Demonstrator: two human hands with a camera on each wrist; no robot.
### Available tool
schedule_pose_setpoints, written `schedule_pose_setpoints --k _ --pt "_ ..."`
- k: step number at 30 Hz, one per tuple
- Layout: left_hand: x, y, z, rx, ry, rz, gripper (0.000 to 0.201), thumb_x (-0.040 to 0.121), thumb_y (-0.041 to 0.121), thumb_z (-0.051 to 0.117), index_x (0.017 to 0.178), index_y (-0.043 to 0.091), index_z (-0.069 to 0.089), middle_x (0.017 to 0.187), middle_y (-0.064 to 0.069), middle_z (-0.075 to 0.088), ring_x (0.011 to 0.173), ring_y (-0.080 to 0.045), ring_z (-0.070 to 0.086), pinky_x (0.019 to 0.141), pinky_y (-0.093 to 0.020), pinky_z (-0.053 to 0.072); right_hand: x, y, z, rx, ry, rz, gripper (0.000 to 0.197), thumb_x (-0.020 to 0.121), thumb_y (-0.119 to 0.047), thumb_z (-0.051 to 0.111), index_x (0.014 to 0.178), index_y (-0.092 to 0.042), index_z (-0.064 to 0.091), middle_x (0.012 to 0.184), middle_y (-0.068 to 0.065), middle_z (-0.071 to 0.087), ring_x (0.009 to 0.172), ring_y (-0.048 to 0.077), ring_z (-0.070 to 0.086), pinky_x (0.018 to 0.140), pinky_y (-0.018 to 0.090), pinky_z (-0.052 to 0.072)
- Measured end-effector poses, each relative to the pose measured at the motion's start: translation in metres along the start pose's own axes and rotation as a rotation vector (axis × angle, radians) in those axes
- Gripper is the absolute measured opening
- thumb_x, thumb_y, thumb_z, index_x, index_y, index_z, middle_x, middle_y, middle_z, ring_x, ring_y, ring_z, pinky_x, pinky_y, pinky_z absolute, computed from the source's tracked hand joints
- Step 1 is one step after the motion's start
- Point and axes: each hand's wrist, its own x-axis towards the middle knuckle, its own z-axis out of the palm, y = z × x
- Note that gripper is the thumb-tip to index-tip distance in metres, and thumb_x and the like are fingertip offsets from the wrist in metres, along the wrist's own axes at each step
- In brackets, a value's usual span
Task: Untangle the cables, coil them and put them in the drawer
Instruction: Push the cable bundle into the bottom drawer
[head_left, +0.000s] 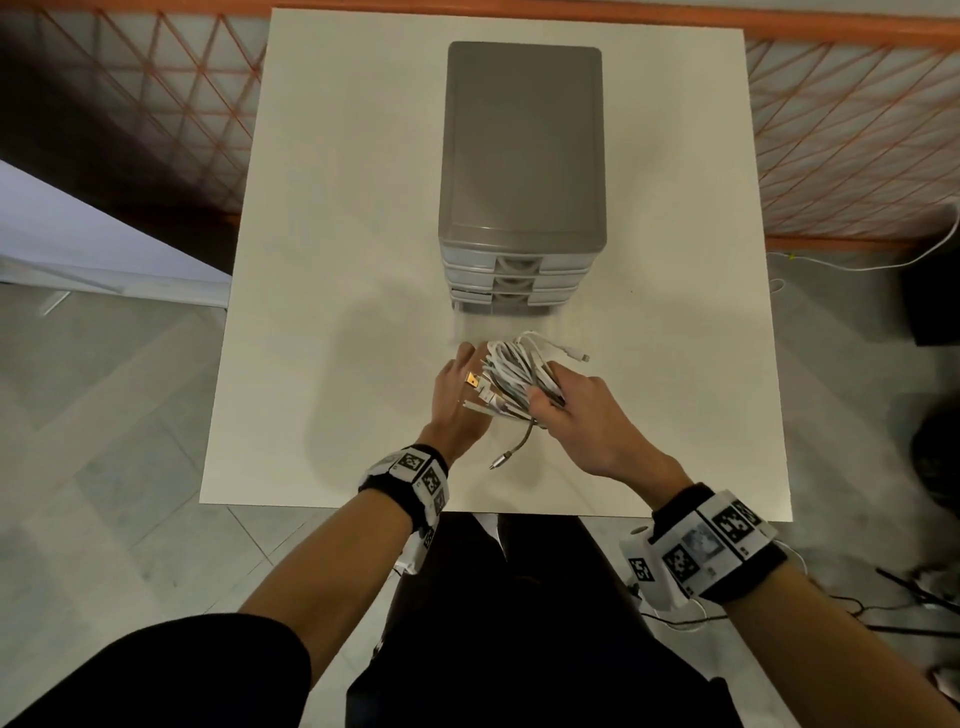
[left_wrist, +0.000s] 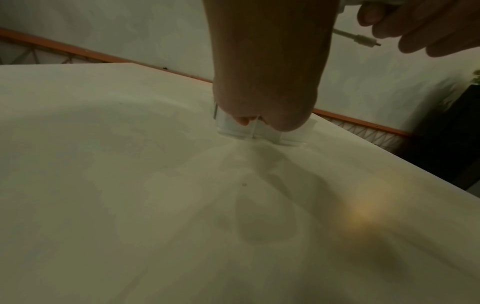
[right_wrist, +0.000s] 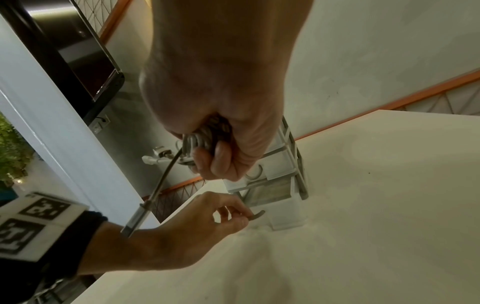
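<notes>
A grey drawer unit (head_left: 522, 145) stands mid-table with its drawer fronts facing me. My right hand (head_left: 571, 410) grips a coiled bundle of white and grey cables (head_left: 511, 376) just in front of the unit, above the table. One braided end with a metal plug (head_left: 506, 460) dangles from the bundle. Under the bundle, my left hand (head_left: 457, 387) reaches to the lowest drawer. In the right wrist view the left hand's fingers (right_wrist: 240, 219) pinch the handle of the bottom drawer (right_wrist: 287, 219), which stands slightly out. The cables (right_wrist: 205, 133) sit in the right fist (right_wrist: 221, 92). The translucent drawer front (left_wrist: 233, 129) shows below the left hand (left_wrist: 259, 92).
The white table (head_left: 332, 312) has bare surface on both sides of the unit. An orange mesh fence (head_left: 857, 135) runs behind it. Loose wires (head_left: 857, 265) and dark objects lie on the floor to the right. A dark screen (right_wrist: 78, 47) shows in the right wrist view.
</notes>
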Motion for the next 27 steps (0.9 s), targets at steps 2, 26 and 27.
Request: schedule_pose_setpoints --k 2,26,27 --pt "-0.007 -0.007 0.014 0.004 0.016 0.048 0.023 0.078 0.008 0.078 0.099 0.012 0.070 0.096 -0.006 0.069 0.089 -0.031 0.064 0.063 -0.043 0.060 -0.003 0.002 0.003 -0.004 -0.009 0.005 0.023 0.100 -0.029 0.049 0.078 -0.020 0.046 0.069 -0.006 0.057 0.066 0.014 0.055 0.056 0.027 0.036" --pt "-0.025 -0.012 0.023 0.200 -0.107 0.345 0.051 0.070 0.005 0.075 0.120 0.007 0.065 0.123 -0.017 0.066 0.108 -0.039 0.062 0.084 -0.044 0.052 0.004 0.004 0.012 0.072 0.072 0.036 0.024 0.099 -0.025 0.050 0.084 -0.007 0.051 0.068 0.000 0.056 0.064 0.025 0.055 0.057 0.029 0.039" --pt "-0.032 -0.012 0.021 0.167 -0.138 0.357 0.055 0.066 0.006 0.076 0.119 0.005 0.066 0.126 -0.019 0.065 0.110 -0.042 0.063 0.085 -0.045 0.053 0.004 0.004 0.012 0.077 0.074 0.032 0.024 0.099 -0.025 0.049 0.085 -0.006 0.052 0.068 0.001 0.057 0.064 0.025 0.055 0.057 0.030 0.040"
